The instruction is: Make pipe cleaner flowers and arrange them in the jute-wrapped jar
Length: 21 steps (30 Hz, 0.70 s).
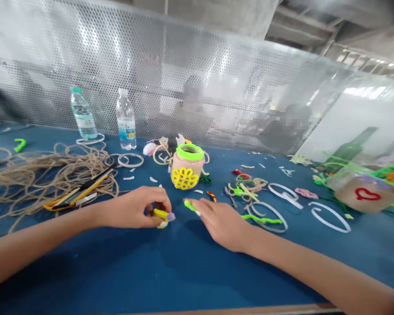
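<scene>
My left hand (146,205) pinches a small yellow fuzzy piece (160,214) with a pale purple tip, likely bent pipe cleaner. In my right hand (221,221), a short bright green pipe cleaner (189,204) sticks out past closed fingers; the rest of it is hidden. Both hands are just above the blue tabletop, a small gap apart. Behind them stands a wrapped jar (188,162), upright, with a bright green rim and a yellow looped flower on its front. Neither hand touches the jar.
Tangled twine (52,170) lies left, a yellow-black box cutter (82,188) on it. Two water bottles (126,120) stand near the perforated metal screen (124,65). At right are pipe cleaner scraps (249,188), white rings (330,218) and a burlap-wrapped container (357,194) with a red heart.
</scene>
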### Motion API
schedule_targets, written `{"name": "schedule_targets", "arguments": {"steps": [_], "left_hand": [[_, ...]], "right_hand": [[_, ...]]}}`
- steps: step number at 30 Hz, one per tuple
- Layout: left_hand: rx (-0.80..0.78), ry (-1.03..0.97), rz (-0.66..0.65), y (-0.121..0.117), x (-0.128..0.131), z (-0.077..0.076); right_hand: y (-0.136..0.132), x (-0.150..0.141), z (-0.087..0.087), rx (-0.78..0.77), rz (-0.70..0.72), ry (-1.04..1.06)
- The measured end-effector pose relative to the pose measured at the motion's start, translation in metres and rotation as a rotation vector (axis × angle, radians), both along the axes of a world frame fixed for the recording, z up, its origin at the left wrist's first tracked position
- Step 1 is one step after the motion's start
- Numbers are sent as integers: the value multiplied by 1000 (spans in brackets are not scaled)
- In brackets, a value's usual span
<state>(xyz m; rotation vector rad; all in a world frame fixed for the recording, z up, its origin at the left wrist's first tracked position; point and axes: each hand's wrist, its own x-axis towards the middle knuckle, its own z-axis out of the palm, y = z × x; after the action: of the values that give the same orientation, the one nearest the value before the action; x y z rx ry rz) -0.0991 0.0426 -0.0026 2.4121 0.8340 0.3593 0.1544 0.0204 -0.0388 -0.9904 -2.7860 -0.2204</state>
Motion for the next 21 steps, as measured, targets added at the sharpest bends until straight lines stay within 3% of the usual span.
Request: {"name": "schedule_targets", "arguments": {"steps": [4,7,11,14,18,21], "left_hand": [[-273,-75,-16,-11,11,-6],[-181,-66,-48,-16,14,-7],[-86,-130,-107,-21,14,-9],[-121,-209,-36,-26,17,-12],[-278,-312,139,-35,25,-17],[-358,-339,167,-38,28,-20]], "right_hand": [[3,4,0,-54,59,83],[0,5,0,-56,161,113],[-8,5,-1,-41,157,281],[-15,2,2,-92,152,427],[-24,-1,4,-216,191,530],[-27,-3,2,-241,210,547]]}}
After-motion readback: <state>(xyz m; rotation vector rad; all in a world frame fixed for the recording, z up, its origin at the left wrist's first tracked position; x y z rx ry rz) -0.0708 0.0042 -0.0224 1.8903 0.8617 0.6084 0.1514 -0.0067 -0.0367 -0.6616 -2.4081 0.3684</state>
